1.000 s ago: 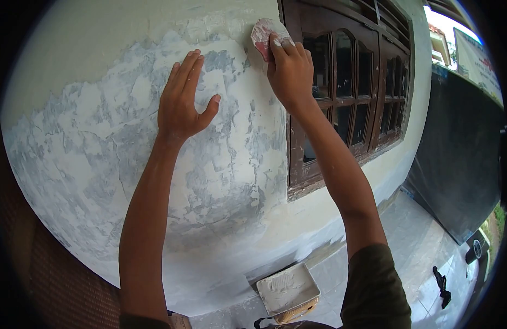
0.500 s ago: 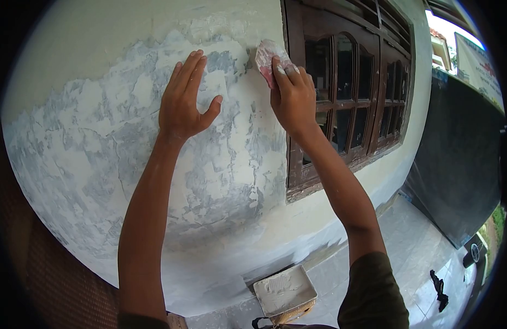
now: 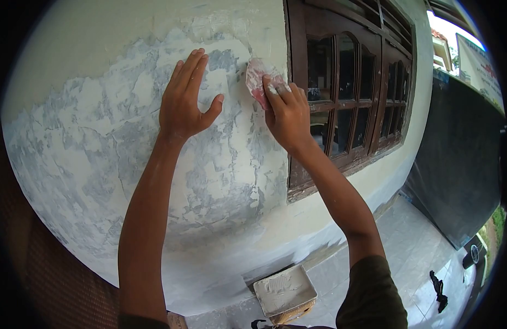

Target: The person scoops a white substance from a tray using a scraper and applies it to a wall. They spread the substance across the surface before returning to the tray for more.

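My left hand (image 3: pixel 186 101) lies flat against the patchy wall (image 3: pixel 89 109), fingers stretched up and thumb out to the side. In my right hand (image 3: pixel 288 112) is a flat pinkish putty scraper (image 3: pixel 255 88), smeared with white putty. The scraper meets the wall just left of the window frame, and my fingers press on its face. Grey and white putty patches cover much of the wall around both hands, below a cream painted band.
A brown wooden window (image 3: pixel 346 82) with glass panes borders the wall on the right. Low down, a tray of white putty (image 3: pixel 286 290) stands on a support above the tiled floor (image 3: pixel 368 263). A dark panel (image 3: pixel 456 159) and a black cloth-like item (image 3: pixel 439 291) are farther right.
My right hand has moved down and slightly left along the wall with the scraper. The left hand stays in place.
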Demonstrator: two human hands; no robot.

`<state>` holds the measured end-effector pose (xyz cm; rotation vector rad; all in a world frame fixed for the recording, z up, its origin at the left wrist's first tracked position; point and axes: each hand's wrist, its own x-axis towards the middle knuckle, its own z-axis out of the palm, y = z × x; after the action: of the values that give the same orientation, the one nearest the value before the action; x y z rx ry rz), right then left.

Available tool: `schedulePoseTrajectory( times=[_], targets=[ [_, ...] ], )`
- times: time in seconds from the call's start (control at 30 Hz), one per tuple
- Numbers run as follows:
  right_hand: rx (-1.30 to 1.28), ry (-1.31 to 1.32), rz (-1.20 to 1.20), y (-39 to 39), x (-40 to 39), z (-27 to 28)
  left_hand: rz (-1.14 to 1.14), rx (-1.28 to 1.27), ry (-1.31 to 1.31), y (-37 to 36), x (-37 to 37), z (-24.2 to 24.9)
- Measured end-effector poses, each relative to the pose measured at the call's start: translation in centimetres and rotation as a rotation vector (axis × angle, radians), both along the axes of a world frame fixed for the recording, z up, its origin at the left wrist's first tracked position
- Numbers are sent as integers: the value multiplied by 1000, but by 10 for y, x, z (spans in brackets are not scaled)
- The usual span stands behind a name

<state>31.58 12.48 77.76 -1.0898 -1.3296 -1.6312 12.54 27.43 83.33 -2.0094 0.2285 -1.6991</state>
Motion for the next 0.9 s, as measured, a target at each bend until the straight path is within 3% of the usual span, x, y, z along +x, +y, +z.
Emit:
schedulePoseTrajectory(
  times=[0.17, 0.3, 0.47, 0.73, 0.9],
  targets=[
    [105, 20, -152, 11, 28, 72, 10, -2, -1, 0, 0, 0],
    [-30, 5, -247, 14, 29, 27, 1, -2, -5, 1, 0, -1],
    [-94, -1, -59, -5, 12, -45, 0, 8, -9, 0, 1, 1],
    [161, 11, -164, 14, 27, 90, 13, 14, -10, 1, 1, 0],
    [-1, 45, -277, 21, 17, 34, -4, -2, -2, -2, 0, -1]
  ],
)
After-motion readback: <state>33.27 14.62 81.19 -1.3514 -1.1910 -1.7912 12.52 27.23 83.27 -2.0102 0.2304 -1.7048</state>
